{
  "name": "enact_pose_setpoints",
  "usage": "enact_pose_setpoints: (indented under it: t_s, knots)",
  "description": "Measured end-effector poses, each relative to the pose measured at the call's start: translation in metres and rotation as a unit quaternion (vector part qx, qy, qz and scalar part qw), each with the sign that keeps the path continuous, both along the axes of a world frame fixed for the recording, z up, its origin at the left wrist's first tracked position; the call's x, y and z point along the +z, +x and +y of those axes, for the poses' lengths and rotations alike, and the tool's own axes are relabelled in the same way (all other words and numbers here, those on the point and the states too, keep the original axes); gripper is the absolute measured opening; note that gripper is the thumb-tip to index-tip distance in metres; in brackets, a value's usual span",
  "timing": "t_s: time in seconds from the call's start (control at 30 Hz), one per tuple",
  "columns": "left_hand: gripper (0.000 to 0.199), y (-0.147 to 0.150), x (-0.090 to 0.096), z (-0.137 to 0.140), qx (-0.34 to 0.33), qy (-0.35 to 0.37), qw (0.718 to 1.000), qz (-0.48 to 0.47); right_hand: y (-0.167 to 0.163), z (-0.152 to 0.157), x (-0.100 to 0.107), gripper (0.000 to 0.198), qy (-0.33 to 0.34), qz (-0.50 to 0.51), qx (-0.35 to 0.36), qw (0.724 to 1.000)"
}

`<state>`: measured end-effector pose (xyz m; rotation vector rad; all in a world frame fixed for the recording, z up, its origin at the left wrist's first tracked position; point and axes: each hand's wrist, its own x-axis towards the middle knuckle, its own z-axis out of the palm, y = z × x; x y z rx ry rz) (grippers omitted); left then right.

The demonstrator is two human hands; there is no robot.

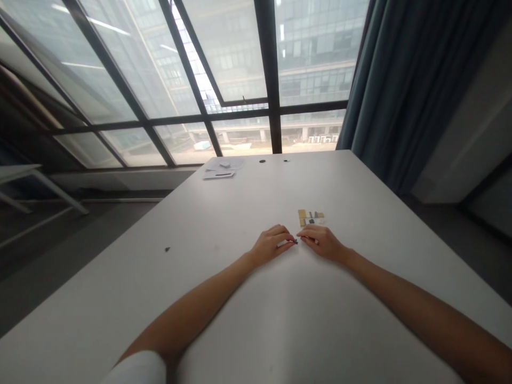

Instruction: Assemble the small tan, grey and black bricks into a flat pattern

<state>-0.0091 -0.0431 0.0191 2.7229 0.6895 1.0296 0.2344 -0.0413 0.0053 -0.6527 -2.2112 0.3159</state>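
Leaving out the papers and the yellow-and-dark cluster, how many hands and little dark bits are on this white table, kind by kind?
Hands: 2 (left hand, right hand)
Dark bits at the left hand: 1 (tiny piece)
Dark bits lying apart: 3 (fleck, far disc, far-edge bit)
Total: 6

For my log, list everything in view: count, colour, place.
table: one, white, centre
part: one, dark, in left hand
pieces: several, yellow and dark, beyond right hand
scrap: one, dark, table's left
papers: count unclear, white, far end
strip: one, black, on papers
small things: two, dark, far edge
side table: one, white, left
windows: several, dark-framed, ahead
curtain: one, blue, right
floor: one, grey, sides
sleeve: one, white, lower left
arms: two, bare, foreground
left hand: one, bare, centre
right hand: one, bare, centre
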Motion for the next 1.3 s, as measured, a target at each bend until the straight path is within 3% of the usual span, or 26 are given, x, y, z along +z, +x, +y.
enact_pose_setpoints:
  t_s: [0.57,0.77,0.97,1.3]
  knots:
    - [0.033,-0.004,0.002,-0.007,-0.008,-0.044,0.998,0.043,-0.008,-0.009,0.004,0.017,-0.006,-0.013,0.049,0.999]
    - [0.025,-0.002,0.001,-0.009,-0.012,-0.058,0.998,0.012,-0.009,-0.010,0.005,0.014,0.009,-0.008,0.047,0.999]
    - [0.026,0.000,-0.001,-0.013,0.069,-0.060,0.995,-0.039,-0.009,-0.009,0.003,0.012,0.045,0.009,-0.005,0.999]
    - [0.012,0.004,-0.003,-0.014,0.063,-0.039,0.996,-0.045,-0.010,-0.010,0.006,0.013,0.067,-0.006,0.005,0.998]
